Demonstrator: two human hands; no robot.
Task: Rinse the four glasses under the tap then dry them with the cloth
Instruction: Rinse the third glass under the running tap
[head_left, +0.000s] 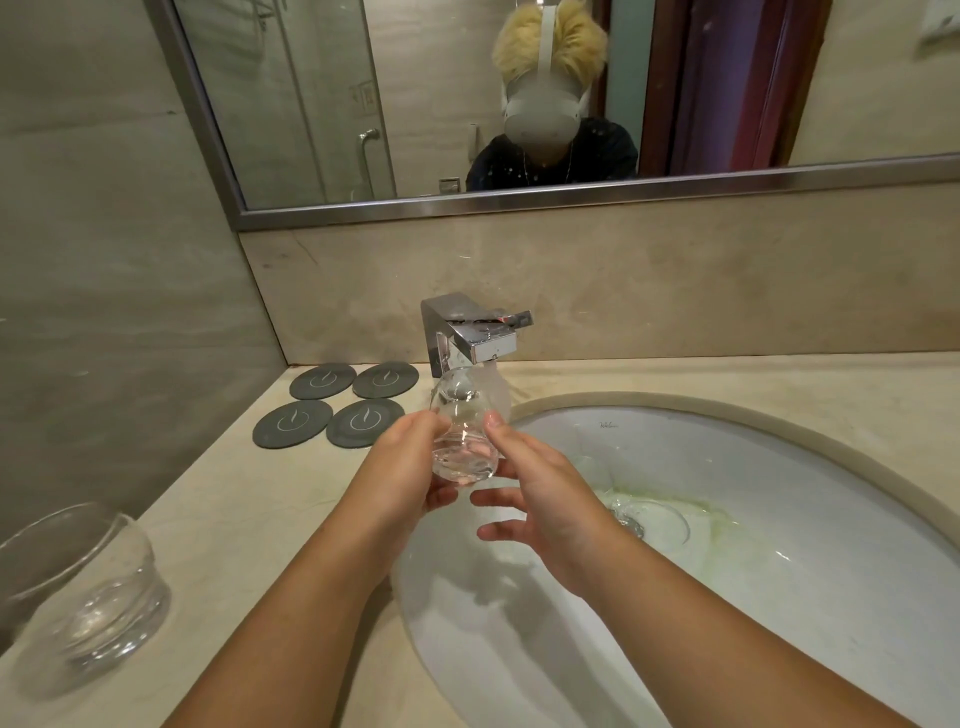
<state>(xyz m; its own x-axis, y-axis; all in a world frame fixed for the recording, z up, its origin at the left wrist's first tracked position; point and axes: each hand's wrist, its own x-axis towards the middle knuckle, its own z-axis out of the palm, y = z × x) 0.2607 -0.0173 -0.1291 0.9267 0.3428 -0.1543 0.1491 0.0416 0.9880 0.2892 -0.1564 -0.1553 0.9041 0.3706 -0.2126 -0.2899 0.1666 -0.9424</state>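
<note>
Dark grey coasters (336, 401), white sink (831, 545), beige marbled counter (249, 519).

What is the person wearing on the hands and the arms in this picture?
Nothing that shows. The left hand and right hand have no gloves, rings or watch, and the arms are bare to the picture's edge, with no sleeve in view.
</note>
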